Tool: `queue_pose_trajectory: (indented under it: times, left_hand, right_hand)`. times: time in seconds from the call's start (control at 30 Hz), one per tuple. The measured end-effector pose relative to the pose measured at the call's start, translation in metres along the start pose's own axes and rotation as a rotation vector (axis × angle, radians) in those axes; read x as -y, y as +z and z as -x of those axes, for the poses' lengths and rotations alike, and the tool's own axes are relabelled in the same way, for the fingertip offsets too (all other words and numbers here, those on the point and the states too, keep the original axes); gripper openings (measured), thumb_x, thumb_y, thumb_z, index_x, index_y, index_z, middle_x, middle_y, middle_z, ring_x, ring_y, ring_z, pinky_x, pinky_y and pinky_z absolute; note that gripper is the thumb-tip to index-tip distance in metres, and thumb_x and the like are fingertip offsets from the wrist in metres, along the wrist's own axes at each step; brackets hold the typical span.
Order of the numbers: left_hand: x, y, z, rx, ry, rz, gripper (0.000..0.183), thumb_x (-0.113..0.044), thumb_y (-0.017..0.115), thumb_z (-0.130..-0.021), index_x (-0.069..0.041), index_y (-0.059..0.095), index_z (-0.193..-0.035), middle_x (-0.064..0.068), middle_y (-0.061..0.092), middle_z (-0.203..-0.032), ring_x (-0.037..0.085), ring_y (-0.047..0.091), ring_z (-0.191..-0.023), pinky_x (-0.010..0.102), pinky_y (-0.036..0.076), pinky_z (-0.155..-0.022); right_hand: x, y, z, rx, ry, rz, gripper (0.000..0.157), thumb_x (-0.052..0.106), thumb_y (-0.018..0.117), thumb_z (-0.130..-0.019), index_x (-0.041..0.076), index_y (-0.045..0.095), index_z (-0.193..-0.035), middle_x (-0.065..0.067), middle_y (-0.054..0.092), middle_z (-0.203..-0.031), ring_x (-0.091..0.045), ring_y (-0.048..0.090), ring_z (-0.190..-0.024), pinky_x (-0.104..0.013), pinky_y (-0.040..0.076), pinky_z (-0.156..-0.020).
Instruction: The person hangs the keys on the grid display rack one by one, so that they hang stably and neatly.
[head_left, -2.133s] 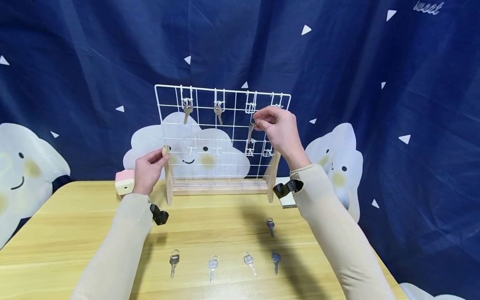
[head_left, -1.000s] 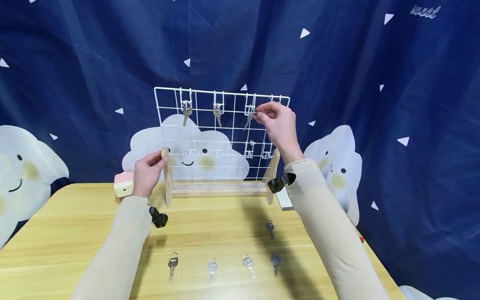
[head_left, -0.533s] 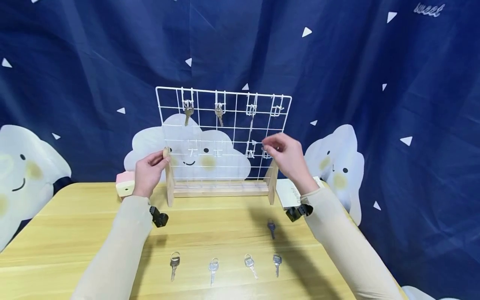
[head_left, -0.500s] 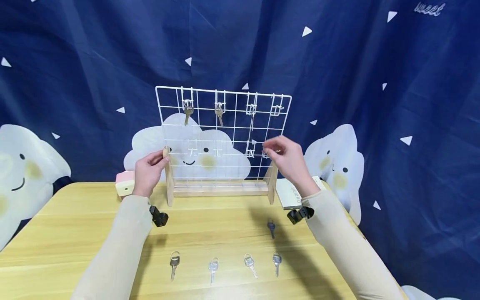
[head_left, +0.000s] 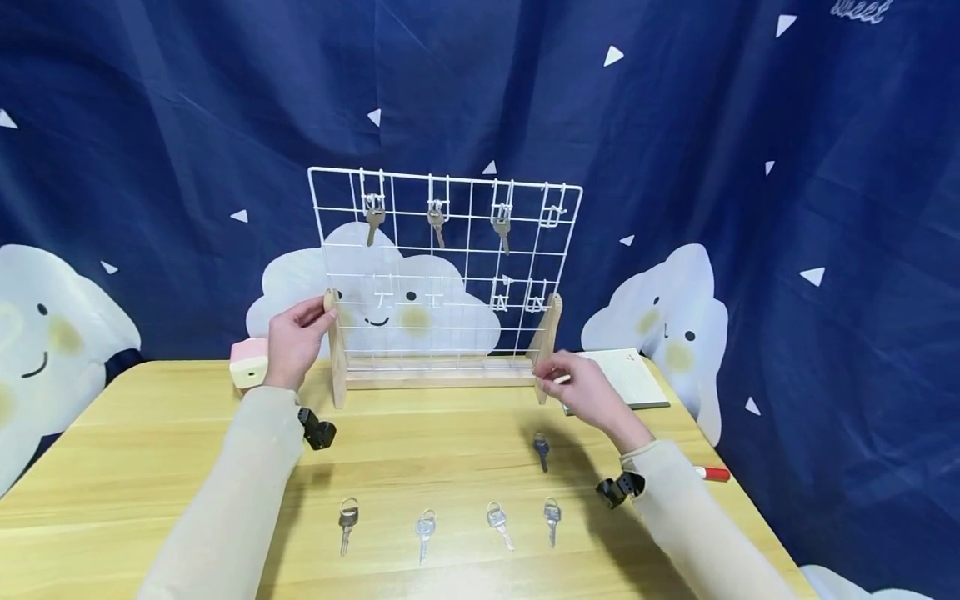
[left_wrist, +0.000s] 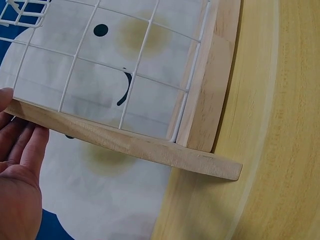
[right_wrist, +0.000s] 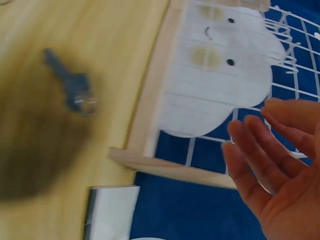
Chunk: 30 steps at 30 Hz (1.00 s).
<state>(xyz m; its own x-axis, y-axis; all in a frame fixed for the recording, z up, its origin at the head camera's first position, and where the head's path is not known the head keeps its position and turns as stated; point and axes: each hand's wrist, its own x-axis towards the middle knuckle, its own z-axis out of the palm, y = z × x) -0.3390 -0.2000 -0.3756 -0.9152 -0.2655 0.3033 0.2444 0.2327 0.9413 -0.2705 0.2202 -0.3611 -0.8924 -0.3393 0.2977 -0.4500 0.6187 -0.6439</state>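
Observation:
A white wire grid rack with a wooden base bar [head_left: 442, 380] stands on the table. My left hand [head_left: 295, 343] pinches the top of its left wooden upright [left_wrist: 125, 144] between thumb and fingers. Three keys hang from hooks along the rack's upper row: a left key [head_left: 375, 221], a middle key [head_left: 437, 221] and a right key [head_left: 502, 227]. The upper right hook [head_left: 552, 217] carries no key. Beside the right upright, my right hand [head_left: 588, 393] is in the air, its fingers [right_wrist: 245, 185] loosely bent around nothing. Nearest below it lies a key [head_left: 542, 450] with a ring.
Several more ringed keys lie in a row at the front, among them a dark key [head_left: 348, 518] on the left. A notebook [head_left: 630, 379] and a red-capped marker [head_left: 712, 473] are on the right. A pink and cream box [head_left: 249, 363] stands behind the left wrist.
My right hand hung a key on the third upper hook, let it go, and came down to the right of the rack. My left hand has stayed on the upright.

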Motion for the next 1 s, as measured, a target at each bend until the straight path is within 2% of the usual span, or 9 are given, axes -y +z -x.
queue_pose_trajectory:
  times: [0.17,0.27,0.43,0.6,0.8,1.0]
  left_hand:
    - [0.001,0.0,0.0,-0.006,0.002,-0.011,0.04,-0.017,0.065,-0.097,0.001,0.06,-0.132,0.017,0.061,-0.129,0.021,0.057,-0.117,0.029,0.048,-0.098]
    - [0.001,0.001,0.0,-0.011,-0.002,-0.022,0.04,-0.018,0.065,-0.097,0.001,0.061,-0.132,0.017,0.062,-0.129,0.021,0.057,-0.116,0.029,0.048,-0.098]
    - [0.002,0.002,0.0,-0.014,-0.003,-0.011,0.04,-0.017,0.065,-0.097,0.001,0.06,-0.132,0.017,0.061,-0.129,0.021,0.057,-0.116,0.029,0.048,-0.098]
    - [0.002,0.003,0.001,-0.025,-0.006,-0.007,0.039,-0.015,0.065,-0.097,0.002,0.06,-0.132,0.017,0.062,-0.128,0.022,0.058,-0.117,0.029,0.048,-0.098]
    - [0.003,0.003,0.001,-0.032,0.004,-0.009,0.039,-0.016,0.066,-0.096,0.002,0.061,-0.131,0.017,0.062,-0.127,0.023,0.058,-0.117,0.03,0.048,-0.098]
    - [0.002,0.004,0.0,-0.031,-0.008,-0.016,0.041,-0.018,0.065,-0.096,0.0,0.06,-0.132,0.016,0.062,-0.129,0.023,0.058,-0.117,0.031,0.047,-0.099]
  right_hand:
    - [-0.018,0.009,0.014,0.125,0.051,0.004,0.015,0.0,0.068,-0.089,-0.002,0.069,-0.103,-0.012,0.069,-0.098,-0.025,0.065,-0.093,-0.036,0.056,-0.08]
    - [-0.027,0.013,0.022,0.177,0.07,0.015,0.018,-0.002,0.067,-0.087,-0.003,0.068,-0.106,-0.017,0.068,-0.104,-0.029,0.064,-0.097,-0.041,0.055,-0.084]
    - [-0.037,0.023,0.031,0.204,0.075,0.08,0.021,-0.002,0.069,-0.085,-0.001,0.069,-0.106,-0.014,0.069,-0.105,-0.032,0.063,-0.1,-0.048,0.053,-0.087]
    - [-0.042,0.033,0.034,0.225,0.067,0.157,0.022,0.0,0.072,-0.083,0.002,0.07,-0.104,-0.008,0.068,-0.103,-0.03,0.063,-0.1,-0.048,0.05,-0.091]
    - [-0.047,0.039,0.037,0.244,0.084,0.188,0.02,-0.001,0.075,-0.081,0.002,0.071,-0.099,-0.005,0.066,-0.092,-0.023,0.062,-0.086,-0.04,0.052,-0.081]
    - [-0.049,0.043,0.036,0.251,0.096,0.207,0.018,-0.004,0.075,-0.08,0.001,0.071,-0.097,-0.004,0.06,-0.085,-0.02,0.057,-0.079,-0.032,0.049,-0.072]
